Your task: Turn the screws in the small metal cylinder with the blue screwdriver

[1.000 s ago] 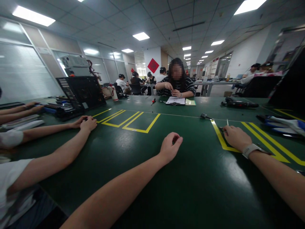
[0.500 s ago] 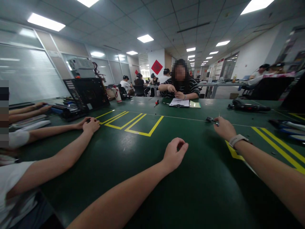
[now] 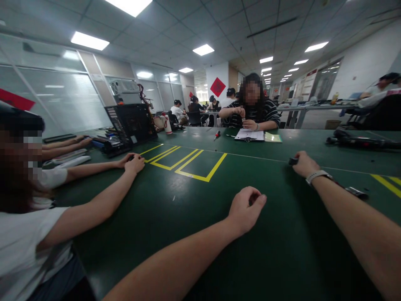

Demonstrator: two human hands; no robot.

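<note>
My left hand (image 3: pixel 246 211) rests above the green tabletop (image 3: pixel 200 217) with its fingers curled and the thumb drawn in towards them. What lies inside the curl, if anything, is hidden. Farther off to the right, my right hand (image 3: pixel 303 164) pinches a small black block-like part (image 3: pixel 293 161) close to the table, its exact kind not clear. A watch with a light band (image 3: pixel 316 177) is on that wrist. Just beyond my right forearm lies a dark, shiny cylindrical object (image 3: pixel 357 192), partly covered by the arm.
A co-worker's hands (image 3: pixel 133 163) are close together at left. Opposite, another person sits behind a clipboard (image 3: pixel 249 134). Yellow tape outlines (image 3: pixel 200 177) mark the table. A red-and-black screwdriver (image 3: pixel 217 135), a black computer case (image 3: pixel 133 123) and a black tool (image 3: pixel 360 140) lie farther back.
The view has swung left, so the scene sits farther right. The part in my right hand has turned; its metallic side and thin upright piece no longer show. My left hand keeps its curl.
</note>
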